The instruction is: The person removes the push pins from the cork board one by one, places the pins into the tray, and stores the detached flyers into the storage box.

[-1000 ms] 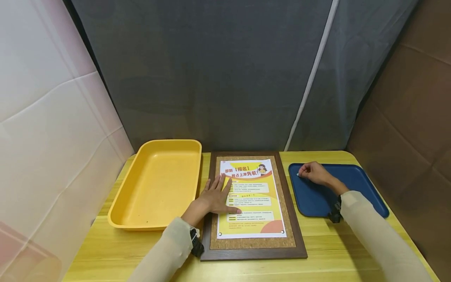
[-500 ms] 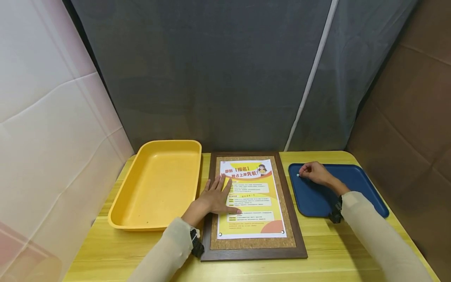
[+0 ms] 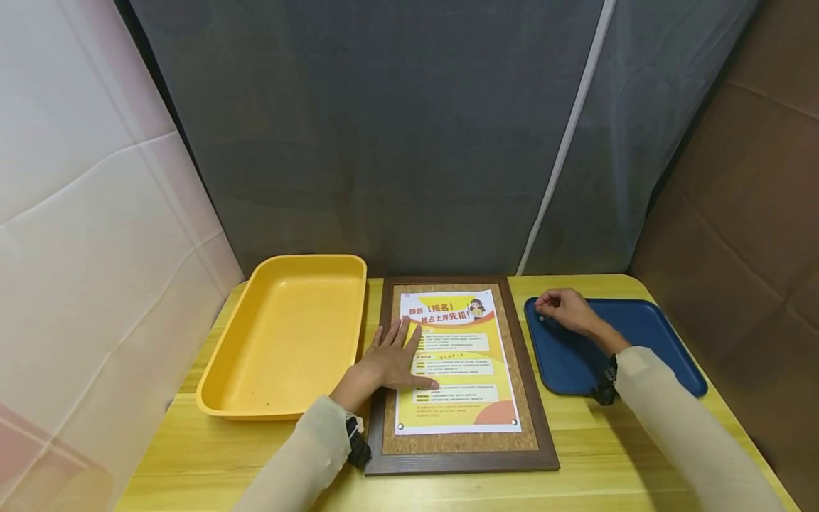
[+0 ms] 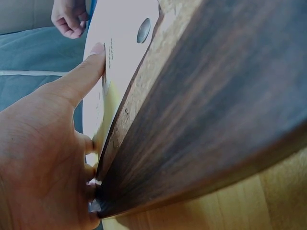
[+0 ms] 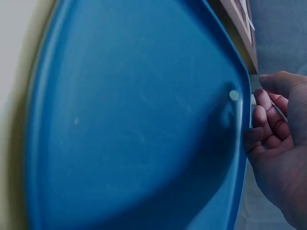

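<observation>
My left hand (image 3: 387, 359) rests spread on a printed poster (image 3: 476, 377), which lies on a cork board (image 3: 461, 444) with a dark wooden frame (image 3: 461, 464). Two silver thumbtacks sit at the poster's bottom corners; the left wrist view shows one tack (image 4: 144, 30) closely. My right hand (image 3: 571, 313) is over the far left corner of a blue tray (image 3: 646, 355), its fingers bent. A small round tack head (image 5: 233, 96) lies on the tray, apart from the fingertips (image 5: 261, 98). Whether the fingers pinch something small cannot be made out.
At the left stands a deep yellow tray (image 3: 301, 334) with a few dark specks inside. Everything stands on a yellow wooden table (image 3: 608, 455). A dark grey curtain (image 3: 384, 142) hangs behind, with pale and brown cloth walls on either side.
The right hand has shifted slightly away and to the left, off the small tack on the blue tray, which keeps its place. The left hand has stayed still on the poster.
</observation>
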### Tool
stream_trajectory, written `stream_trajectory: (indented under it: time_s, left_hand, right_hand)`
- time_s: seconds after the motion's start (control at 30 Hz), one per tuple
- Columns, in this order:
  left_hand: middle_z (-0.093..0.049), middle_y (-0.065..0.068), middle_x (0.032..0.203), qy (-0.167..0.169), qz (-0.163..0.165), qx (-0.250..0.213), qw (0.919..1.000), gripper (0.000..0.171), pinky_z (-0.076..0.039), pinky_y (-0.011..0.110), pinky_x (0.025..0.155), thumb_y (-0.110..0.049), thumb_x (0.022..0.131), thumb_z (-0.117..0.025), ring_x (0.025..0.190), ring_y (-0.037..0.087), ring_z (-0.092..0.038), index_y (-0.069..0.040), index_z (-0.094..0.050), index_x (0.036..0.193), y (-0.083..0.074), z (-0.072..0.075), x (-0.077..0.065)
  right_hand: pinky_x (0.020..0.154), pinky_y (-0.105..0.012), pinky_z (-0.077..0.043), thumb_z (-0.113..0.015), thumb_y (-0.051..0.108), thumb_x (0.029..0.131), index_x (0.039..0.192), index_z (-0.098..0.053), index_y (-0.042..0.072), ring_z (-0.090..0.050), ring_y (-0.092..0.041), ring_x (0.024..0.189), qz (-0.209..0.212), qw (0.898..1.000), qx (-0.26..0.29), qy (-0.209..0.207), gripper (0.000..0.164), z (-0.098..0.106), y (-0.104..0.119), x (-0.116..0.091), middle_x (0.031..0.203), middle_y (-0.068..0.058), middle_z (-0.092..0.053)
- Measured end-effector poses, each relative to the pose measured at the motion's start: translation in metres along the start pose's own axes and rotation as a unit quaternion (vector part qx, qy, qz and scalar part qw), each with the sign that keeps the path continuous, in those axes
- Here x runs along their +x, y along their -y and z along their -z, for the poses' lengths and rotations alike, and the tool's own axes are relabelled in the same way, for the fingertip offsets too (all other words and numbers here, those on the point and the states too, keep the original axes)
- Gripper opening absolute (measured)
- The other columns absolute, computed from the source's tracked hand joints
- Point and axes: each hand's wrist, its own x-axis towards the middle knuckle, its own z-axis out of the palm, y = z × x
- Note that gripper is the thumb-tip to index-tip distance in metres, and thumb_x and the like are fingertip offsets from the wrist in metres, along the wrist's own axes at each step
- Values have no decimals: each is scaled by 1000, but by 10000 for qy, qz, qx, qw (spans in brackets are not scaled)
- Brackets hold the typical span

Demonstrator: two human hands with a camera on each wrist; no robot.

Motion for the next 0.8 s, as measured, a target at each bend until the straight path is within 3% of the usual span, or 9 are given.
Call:
stream_trajectory:
  time_s: [0.27, 0.47, 0.8]
  left_hand:
    - [3, 16, 178, -13, -18, -11, 10000, 121, -2, 60, 130, -83, 87, -61, 165, 34, 3, -14, -10, 172, 1, -1, 0]
    - [3, 16, 178, -2, 3, -13, 10000, 121, -3, 60, 130, -83, 87, -61, 165, 35, 3, -14, -10, 172, 1, -1, 0]
    - [2, 16, 178, -21, 35, -14, 10000, 121, -3, 60, 130, -82, 87, -62, 165, 35, 2, -13, -10, 172, 2, 0, -1]
  right_hand:
    - [66, -24, -49, -73, 9, 100, 103, -75, -1, -59, -14, 76, 198, 9998, 78, -54, 11, -8, 15, 9, 90, -8, -71]
    - [63, -24, -51, -72, 7, 99, 106, -75, -4, -61, -20, 75, 251, 9995, 188, 2, 13, -15, 29, 15, 89, -10, -71]
    - [69, -27, -51, -74, 7, 98, 102, -76, 0, -61, -18, 80, 543, 9984, 127, 53, 8, -30, 55, 28, 89, -7, -71]
